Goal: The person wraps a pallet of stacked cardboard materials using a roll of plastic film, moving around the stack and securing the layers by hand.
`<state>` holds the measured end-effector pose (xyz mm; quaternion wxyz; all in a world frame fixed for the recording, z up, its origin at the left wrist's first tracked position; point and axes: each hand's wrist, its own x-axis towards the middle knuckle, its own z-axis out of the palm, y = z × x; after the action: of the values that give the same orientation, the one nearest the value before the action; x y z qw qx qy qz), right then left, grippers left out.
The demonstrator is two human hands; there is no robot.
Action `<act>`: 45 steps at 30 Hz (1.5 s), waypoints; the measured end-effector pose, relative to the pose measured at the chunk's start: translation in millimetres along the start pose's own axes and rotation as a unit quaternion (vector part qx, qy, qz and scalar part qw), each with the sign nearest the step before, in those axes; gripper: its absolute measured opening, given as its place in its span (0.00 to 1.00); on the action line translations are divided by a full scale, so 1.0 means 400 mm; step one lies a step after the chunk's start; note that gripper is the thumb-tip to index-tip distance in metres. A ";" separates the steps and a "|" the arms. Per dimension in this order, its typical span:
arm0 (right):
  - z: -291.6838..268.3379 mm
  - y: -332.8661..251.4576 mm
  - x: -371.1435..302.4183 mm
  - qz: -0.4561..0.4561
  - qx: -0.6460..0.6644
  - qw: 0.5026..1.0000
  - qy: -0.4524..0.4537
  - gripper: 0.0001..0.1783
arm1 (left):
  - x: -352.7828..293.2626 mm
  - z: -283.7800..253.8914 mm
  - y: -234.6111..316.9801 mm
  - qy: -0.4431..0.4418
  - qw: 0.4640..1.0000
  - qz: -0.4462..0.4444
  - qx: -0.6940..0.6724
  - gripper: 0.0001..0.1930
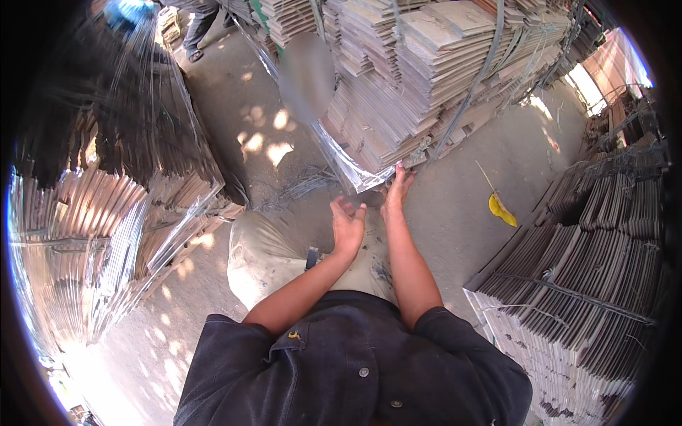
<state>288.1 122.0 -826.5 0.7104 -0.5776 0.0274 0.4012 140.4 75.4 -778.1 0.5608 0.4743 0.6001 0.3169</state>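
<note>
In front of me stands a tall stack of flat, dusty boards or sheets (419,78), with shiny clear plastic film (348,163) along its lower near edge. My right hand (396,193) is raised at the stack's near corner. Its fingertips reach the end of the film, with thumb and fingers apart; whether they touch or lift it is hard to see. My left hand (348,226) hovers just left of it, palm turned inward, fingers loosely spread and holding nothing. Both forearms stretch forward over my light, stained trousers (266,259).
A plastic-wrapped stack (106,220) rises on my left, and a strapped stack of thin dark sheets (582,284) on my right. A yellow leaf (501,210) lies on the dusty floor. Loose plastic strands (305,186) lie by the front stack. Another person's leg (200,32) shows far left.
</note>
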 end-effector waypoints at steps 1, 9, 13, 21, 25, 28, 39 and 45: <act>0.005 -0.013 -0.014 0.001 -0.009 1.000 -0.002 0.66 | 0.020 0.006 0.002 0.027 0.999 0.033 0.018 0.43; -0.022 -0.014 0.027 -0.015 -0.010 1.000 -0.021 0.65 | 0.120 0.080 0.092 0.051 0.998 -0.021 -0.022 0.69; -0.021 -0.011 0.035 -0.032 -0.001 0.999 -0.014 0.65 | 0.135 0.077 0.116 0.039 0.996 -0.073 -0.028 0.70; -0.010 -0.001 0.026 -0.034 0.001 0.999 0.018 0.65 | 0.141 0.094 0.112 0.039 0.993 -0.113 -0.020 0.69; -0.023 -0.027 0.005 -0.010 -0.028 1.000 -0.007 0.66 | 0.124 0.106 0.119 0.059 0.994 -0.090 -0.028 0.68; -0.020 -0.068 -0.028 0.013 -0.086 0.996 -0.025 0.65 | 0.131 0.099 0.118 0.060 0.994 -0.082 -0.029 0.68; -0.062 -0.104 -0.144 -0.319 -0.355 0.878 0.022 0.27 | 0.150 0.082 0.126 0.022 0.993 -0.113 -0.034 0.69; -0.106 -0.084 -0.113 -0.523 -0.487 0.699 -0.024 0.23 | 0.147 0.096 0.130 0.010 0.992 -0.113 -0.050 0.70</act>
<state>295.8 61.5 -791.1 0.4257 -0.7545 -0.4955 -0.0641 193.5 142.1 -759.3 0.6098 0.3715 0.6391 0.2857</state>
